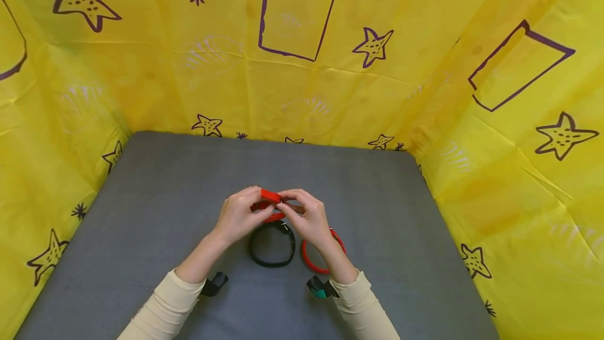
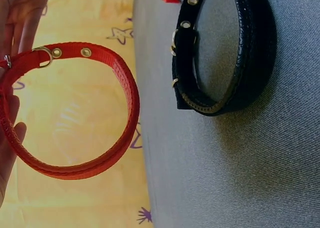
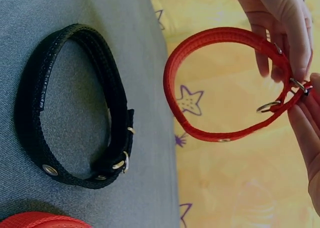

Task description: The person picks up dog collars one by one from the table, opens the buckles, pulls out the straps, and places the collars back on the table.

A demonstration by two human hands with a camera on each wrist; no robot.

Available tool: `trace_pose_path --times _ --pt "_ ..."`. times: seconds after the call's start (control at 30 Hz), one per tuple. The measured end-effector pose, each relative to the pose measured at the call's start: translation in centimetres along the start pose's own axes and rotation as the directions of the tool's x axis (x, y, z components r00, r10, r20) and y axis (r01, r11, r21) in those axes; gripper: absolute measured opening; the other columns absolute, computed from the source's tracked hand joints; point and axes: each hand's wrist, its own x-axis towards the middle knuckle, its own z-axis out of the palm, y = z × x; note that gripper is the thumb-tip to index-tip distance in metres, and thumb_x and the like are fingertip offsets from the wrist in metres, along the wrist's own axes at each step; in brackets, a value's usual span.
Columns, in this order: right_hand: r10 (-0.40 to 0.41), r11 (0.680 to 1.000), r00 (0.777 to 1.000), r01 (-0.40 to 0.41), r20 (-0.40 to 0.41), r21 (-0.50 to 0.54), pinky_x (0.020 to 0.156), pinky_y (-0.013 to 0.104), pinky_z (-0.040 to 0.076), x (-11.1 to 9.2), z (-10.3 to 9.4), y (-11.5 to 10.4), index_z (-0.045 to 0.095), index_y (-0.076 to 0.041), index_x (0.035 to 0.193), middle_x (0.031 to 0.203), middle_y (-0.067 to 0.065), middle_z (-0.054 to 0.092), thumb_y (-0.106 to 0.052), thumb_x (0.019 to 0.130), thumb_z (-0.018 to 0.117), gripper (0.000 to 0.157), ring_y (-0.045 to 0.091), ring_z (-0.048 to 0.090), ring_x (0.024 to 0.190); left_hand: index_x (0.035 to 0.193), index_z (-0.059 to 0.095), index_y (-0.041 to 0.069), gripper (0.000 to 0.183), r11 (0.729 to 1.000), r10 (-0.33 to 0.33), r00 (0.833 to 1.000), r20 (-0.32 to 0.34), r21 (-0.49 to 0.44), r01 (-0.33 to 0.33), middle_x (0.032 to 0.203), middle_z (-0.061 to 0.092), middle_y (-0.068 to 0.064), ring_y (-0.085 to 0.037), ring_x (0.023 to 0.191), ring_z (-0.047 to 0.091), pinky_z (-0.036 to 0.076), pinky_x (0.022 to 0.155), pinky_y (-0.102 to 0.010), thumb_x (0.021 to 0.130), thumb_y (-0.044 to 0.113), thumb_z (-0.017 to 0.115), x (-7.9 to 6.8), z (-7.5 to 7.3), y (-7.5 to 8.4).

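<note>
Left hand (image 1: 239, 215) and right hand (image 1: 305, 215) both on the red collar (image 2: 132, 103), pinching the band between thumb and fingertips; hands nearly closed, tips almost meeting. Collar is off the table (image 1: 184, 188), in front of and partly between the fingers. Buckle (image 3: 301, 87) sits right at the fingertips, so the buckle end points into the hands and the closed loop runs out from them, far side toward the black collar (image 1: 271, 265). Long axis of the loop runs away from the fingertips in the right wrist view; nearer round in the left. D-ring (image 3: 268, 107) just beside the fingers. Black collar rests on the table, personward of the fingertips. Second red collar (image 1: 309, 264) lies partly hidden under the right forearm.
</note>
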Motion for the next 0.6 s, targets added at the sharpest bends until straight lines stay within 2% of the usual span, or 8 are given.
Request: trace_pose_path --times 0.1,0.27,0.47,0.6 --pt "0.009 1.000 1.000 -0.009 0.001 0.009 0.075 0.040 0.058 -0.4 0.2 1.5 0.068 0.001 0.109 0.104 0.014 0.067 0.004 0.087 0.070 0.023 0.025 0.066 0.096 0.083 0.071 0.012 0.013 1.000 -0.006 1.000 -0.004 -0.021 0.006 0.080 0.067 0.001 -0.010 0.066 0.058 0.051 0.055 -0.028 0.076 0.004 0.079 -0.1 0.0 -0.1" --pt "0.019 1.000 1.000 -0.019 0.011 0.018 0.076 0.040 0.058 -0.5 0.1 2.1 0.068 -0.004 0.111 0.106 0.009 0.067 -0.002 0.088 0.070 0.023 0.020 0.066 0.098 0.083 0.072 0.011 0.012 0.993 -0.029 1.000 -0.010 -0.115 0.028 0.080 0.067 0.001 -0.011 0.064 0.057 0.049 0.055 -0.024 0.077 0.002 0.077 -0.1 -0.1 -0.3" --pt "0.024 1.000 1.000 -0.024 0.014 0.017 0.079 0.036 0.057 -0.4 0.1 1.9 0.069 -0.004 0.110 0.106 0.009 0.067 -0.002 0.087 0.072 0.024 0.020 0.066 0.098 0.085 0.073 0.009 0.012 0.979 -0.073 0.997 0.000 -0.190 0.071 0.082 0.068 0.000 -0.011 0.065 0.059 0.050 0.057 -0.020 0.077 0.001 0.078 0.0 -0.4 -0.2" --pt "0.015 1.000 1.000 -0.016 0.025 0.014 0.080 0.035 0.057 -0.1 -0.1 0.6 0.068 0.003 0.108 0.104 0.016 0.067 0.005 0.084 0.072 0.024 0.027 0.066 0.095 0.087 0.074 0.008 0.014 0.967 -0.106 0.994 0.007 -0.231 0.104 0.086 0.069 0.001 -0.009 0.068 0.062 0.053 0.062 -0.019 0.077 -0.001 0.079 -0.1 -0.5 -0.2"
